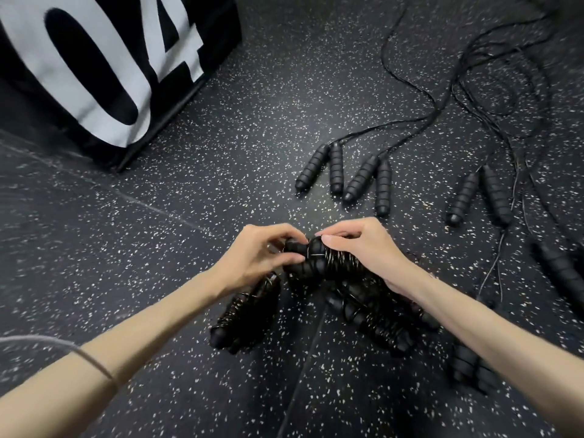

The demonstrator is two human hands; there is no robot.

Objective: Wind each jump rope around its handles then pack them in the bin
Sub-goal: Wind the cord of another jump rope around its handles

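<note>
- left hand (264,252) pinching the end of the wound jump rope (319,260), fingers curled round it
- right hand (360,248) gripping the same bundle's coiled middle, just above the floor (221,191)
- bin (104,67) sitting far left
- unwound handles (344,175) lying beyond

Cut off and covered

The black box (104,67) runs off the top and left edges; loose cords (493,99) leave at upper right; forearms hide parts of the wound bundles (373,308) beneath.
</note>
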